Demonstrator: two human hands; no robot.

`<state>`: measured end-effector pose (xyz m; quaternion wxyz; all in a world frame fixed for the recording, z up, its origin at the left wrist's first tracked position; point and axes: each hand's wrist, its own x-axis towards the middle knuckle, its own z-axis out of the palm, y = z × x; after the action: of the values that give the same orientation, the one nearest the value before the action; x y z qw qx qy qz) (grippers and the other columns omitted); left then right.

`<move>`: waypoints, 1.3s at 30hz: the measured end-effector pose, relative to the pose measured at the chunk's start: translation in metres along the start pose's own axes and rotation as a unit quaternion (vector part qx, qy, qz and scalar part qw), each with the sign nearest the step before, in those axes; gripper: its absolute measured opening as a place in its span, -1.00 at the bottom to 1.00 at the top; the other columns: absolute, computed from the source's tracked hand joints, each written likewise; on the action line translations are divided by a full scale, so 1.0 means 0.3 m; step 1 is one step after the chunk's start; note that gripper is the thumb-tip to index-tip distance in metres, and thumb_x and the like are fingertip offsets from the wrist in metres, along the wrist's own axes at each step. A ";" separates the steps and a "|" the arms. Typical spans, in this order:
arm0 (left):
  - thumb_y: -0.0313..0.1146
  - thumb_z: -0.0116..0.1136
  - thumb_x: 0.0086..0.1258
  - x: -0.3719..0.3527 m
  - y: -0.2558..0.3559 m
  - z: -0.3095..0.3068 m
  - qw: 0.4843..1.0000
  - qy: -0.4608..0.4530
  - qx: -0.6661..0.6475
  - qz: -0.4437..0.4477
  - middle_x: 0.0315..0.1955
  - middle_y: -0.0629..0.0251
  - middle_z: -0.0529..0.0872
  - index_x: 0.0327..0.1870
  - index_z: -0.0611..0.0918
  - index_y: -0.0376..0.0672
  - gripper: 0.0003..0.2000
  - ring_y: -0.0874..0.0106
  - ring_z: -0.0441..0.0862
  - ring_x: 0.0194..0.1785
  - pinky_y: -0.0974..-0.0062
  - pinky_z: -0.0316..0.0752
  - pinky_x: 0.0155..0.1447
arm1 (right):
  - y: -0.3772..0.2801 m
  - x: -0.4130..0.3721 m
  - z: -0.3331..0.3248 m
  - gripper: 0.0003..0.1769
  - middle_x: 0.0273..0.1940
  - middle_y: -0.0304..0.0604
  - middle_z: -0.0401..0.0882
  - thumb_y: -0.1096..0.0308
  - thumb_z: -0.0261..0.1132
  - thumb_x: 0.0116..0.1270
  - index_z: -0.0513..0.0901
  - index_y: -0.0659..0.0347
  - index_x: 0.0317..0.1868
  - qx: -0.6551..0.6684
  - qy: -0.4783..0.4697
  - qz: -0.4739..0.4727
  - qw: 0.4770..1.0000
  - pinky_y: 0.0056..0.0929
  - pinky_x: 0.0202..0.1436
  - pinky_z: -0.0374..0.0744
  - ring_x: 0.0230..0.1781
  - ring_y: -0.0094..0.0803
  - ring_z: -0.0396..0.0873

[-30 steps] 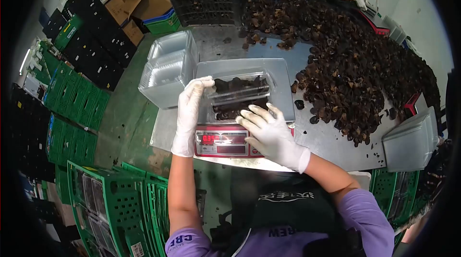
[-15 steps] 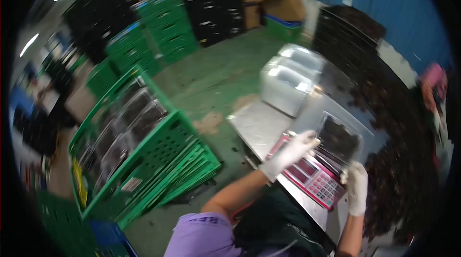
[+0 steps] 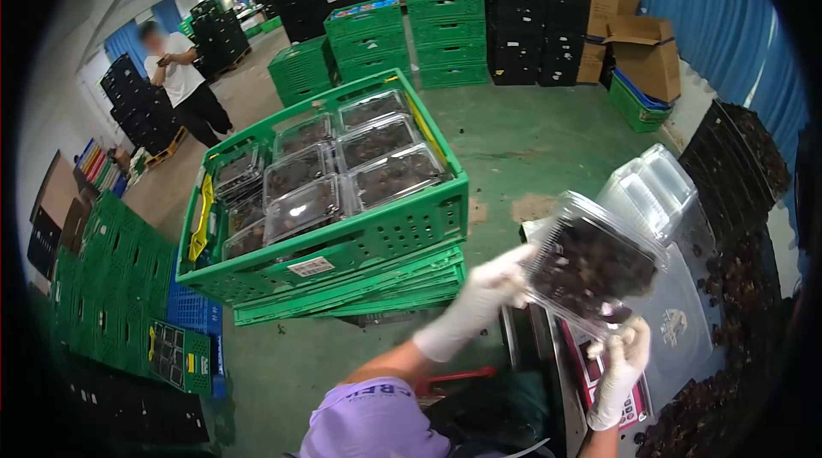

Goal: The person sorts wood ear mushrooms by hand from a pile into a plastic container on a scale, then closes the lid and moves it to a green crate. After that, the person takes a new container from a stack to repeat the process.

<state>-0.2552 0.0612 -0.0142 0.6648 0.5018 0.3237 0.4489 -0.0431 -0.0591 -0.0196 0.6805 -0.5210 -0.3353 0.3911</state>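
Note:
A clear plastic clamshell box filled with dark brown, clumpy pieces is held up and tilted between my two gloved hands. My left hand grips its left edge, and my right hand pinches its near right corner. Below the box lies a red-and-white digital scale, partly covered by my right hand and the box. To the left stands a green crate with several similar filled clamshell boxes inside.
Stacked empty clear boxes stand behind a translucent plastic lid or tray. Loose dark pieces spread along the right. Flattened green crates lie beneath the full one. Green crate stacks line the back; a person stands far left.
My view has swung left toward the green crate. The filled clamshell box has been raised off the scale area and shifted toward the crate, held in both hands.

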 end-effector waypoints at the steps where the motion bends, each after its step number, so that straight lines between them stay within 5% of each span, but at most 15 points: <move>1: -0.50 0.07 0.43 -0.043 0.097 -0.035 0.995 0.093 -0.006 0.017 -0.34 0.38 0.61 0.37 0.40 -0.36 -0.52 0.62 0.56 -0.34 0.66 0.50 -0.22 | -0.001 0.004 0.077 -0.54 -0.17 -0.11 0.52 0.53 0.23 0.34 0.34 0.38 0.22 0.012 -0.033 0.007 0.999 -0.57 -0.17 0.58 -0.30 -0.48 0.56; 3: -0.41 0.12 0.40 -0.142 0.220 -0.182 0.970 0.209 -0.025 0.123 -0.36 0.39 0.62 0.28 0.48 -0.43 -0.55 0.65 0.49 -0.46 0.71 0.41 -0.35 | 0.053 0.018 0.143 -0.35 0.04 -0.03 0.51 0.47 0.30 0.34 0.24 0.37 0.38 0.020 -0.130 -0.022 0.991 -0.51 0.14 0.48 -0.01 -0.40 0.54; 6: -0.32 0.07 0.46 -0.295 0.395 -0.473 0.872 0.416 0.106 0.234 -0.52 0.46 0.52 0.24 0.51 -0.39 -0.58 0.67 0.42 -0.57 0.76 0.28 -0.49 | 0.071 0.044 0.167 -0.42 0.13 -0.01 0.49 0.53 0.26 0.33 0.31 0.38 0.34 0.011 -0.178 0.021 0.984 -0.54 0.12 0.47 0.04 -0.41 0.52; 11: -0.48 -0.09 0.33 -0.612 0.558 -1.104 0.771 0.545 0.181 0.275 -0.59 0.49 0.52 0.00 0.61 -0.35 -0.70 0.74 0.32 -0.63 0.79 0.14 -0.58 | 0.172 0.051 0.092 -0.77 -0.20 -0.17 0.64 0.58 0.15 0.41 0.56 0.39 0.04 -0.074 -0.103 0.115 0.985 -0.62 -0.13 0.50 -0.27 -0.55 0.55; 16: -0.56 -0.02 0.22 -0.683 0.553 -1.485 0.731 0.576 0.328 -0.163 -0.63 0.15 0.64 -0.16 0.66 -0.37 -0.76 0.43 0.51 -0.70 0.48 0.30 -0.64 | 0.248 0.024 -0.039 -0.86 -0.29 -0.17 0.66 0.55 0.17 0.41 0.62 0.37 -0.08 -0.109 -0.115 0.070 0.985 -0.64 -0.24 0.46 -0.38 -0.59 0.53; 18: -0.41 -0.02 0.39 -0.686 0.481 -1.608 0.539 0.425 0.672 -0.280 -0.62 0.06 0.66 -0.33 0.67 -0.34 -0.78 0.24 0.59 -0.64 0.23 0.41 -0.55 | 0.281 0.016 -0.098 -0.87 -0.30 -0.18 0.65 0.54 0.18 0.41 0.62 0.36 -0.10 -0.157 -0.084 0.073 0.981 -0.63 -0.26 0.45 -0.39 -0.58 0.53; 20: -0.37 0.06 0.39 -0.516 0.484 -1.374 0.309 0.478 0.801 -0.184 -0.44 0.03 0.71 -0.19 0.66 -0.30 -0.80 0.14 0.67 -0.43 0.20 0.51 -0.33 | 0.293 -0.004 -0.128 -0.87 -0.31 -0.18 0.65 0.54 0.18 0.40 0.62 0.35 -0.10 -0.163 -0.052 0.081 0.982 -0.63 -0.27 0.46 -0.41 -0.58 0.53; 22: -0.38 0.18 0.31 -0.306 0.511 -1.106 0.190 0.493 0.847 -0.053 -0.19 0.05 0.71 0.01 0.62 -0.30 -0.71 0.14 0.66 -0.20 0.22 0.53 -0.09 | 0.297 -0.037 -0.166 -0.87 -0.32 -0.18 0.65 0.55 0.18 0.40 0.62 0.36 -0.10 -0.157 -0.017 0.088 0.983 -0.63 -0.28 0.46 -0.41 -0.58 0.52; 25: -0.37 0.22 0.29 -0.055 0.510 -0.602 0.509 0.285 0.796 0.161 -0.02 0.07 0.67 0.20 0.56 -0.23 -0.58 0.15 0.61 -0.01 0.24 0.49 0.07 | 0.235 -0.104 -0.092 -0.79 -0.27 -0.19 0.64 0.56 0.17 0.41 0.62 0.42 0.00 -0.038 -0.005 0.135 0.990 -0.55 -0.17 0.56 -0.34 -0.52 0.58; 26: -0.36 0.21 0.31 0.016 0.461 -0.470 0.588 0.175 0.746 0.259 0.01 0.07 0.67 0.23 0.56 -0.20 -0.57 0.15 0.61 0.02 0.26 0.50 0.08 | 0.265 -0.130 -0.134 -0.82 -0.27 -0.18 0.64 0.53 0.19 0.41 0.65 0.42 -0.06 -0.173 -0.013 0.115 0.978 -0.57 -0.19 0.54 -0.37 -0.54 0.55; 29: -0.36 0.20 0.34 0.239 0.219 -0.094 0.707 -0.066 0.612 0.347 0.05 0.11 0.66 0.24 0.56 -0.14 -0.58 0.14 0.58 0.09 0.25 0.45 0.19 | 0.242 -0.217 -0.132 -0.83 -0.21 -0.04 0.71 0.46 0.26 0.37 0.69 0.33 -0.08 -0.345 -0.030 0.034 0.937 -0.45 -0.10 0.61 -0.24 -0.32 0.69; 32: -0.43 0.19 0.31 0.430 -0.048 0.250 0.713 -0.239 0.489 0.442 0.10 0.06 0.62 0.22 0.55 -0.18 -0.58 0.13 0.53 0.21 0.25 0.41 0.29 | 0.179 -0.258 -0.123 -0.84 -0.16 -0.09 0.72 0.45 0.33 0.31 0.70 0.23 -0.11 -0.370 -0.039 -0.036 0.927 -0.38 -0.13 0.64 -0.22 -0.21 0.70; 36: -0.42 0.08 0.40 0.650 -0.289 0.505 0.592 -0.213 0.548 0.551 0.10 0.00 0.62 0.17 0.55 -0.31 -0.66 0.11 0.52 0.23 0.23 0.40 0.32 | 0.200 -0.314 -0.255 -0.84 -0.23 -0.09 0.70 0.40 0.33 0.32 0.71 0.21 -0.11 -0.412 0.053 -0.037 0.909 -0.34 -0.21 0.62 -0.27 -0.20 0.68; 38: -0.47 0.04 0.37 0.694 -0.248 0.529 0.760 -0.231 0.507 0.334 0.03 -0.02 0.65 0.12 0.60 -0.31 -0.67 0.09 0.56 0.18 0.25 0.41 0.31 | 0.176 -0.354 -0.305 -0.83 -0.27 -0.09 0.68 0.39 0.33 0.32 0.71 0.21 -0.11 -0.443 0.137 -0.065 0.883 -0.32 -0.21 0.61 -0.27 -0.18 0.67; 39: -0.45 -0.09 0.41 0.767 -0.269 0.516 0.662 -0.206 0.553 0.463 -0.16 -0.08 0.70 -0.03 0.64 -0.34 -0.72 0.09 0.66 -0.07 0.15 0.50 0.09 | 0.168 -0.374 -0.326 -0.82 -0.29 -0.10 0.67 0.38 0.34 0.31 0.71 0.22 -0.10 -0.421 0.160 -0.035 0.892 -0.31 -0.19 0.61 -0.26 -0.18 0.67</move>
<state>-0.0077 0.2075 -0.0425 0.0215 0.9418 0.0932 0.3222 -0.0203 -0.1941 -0.0966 0.4551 -0.8022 -0.3730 0.1010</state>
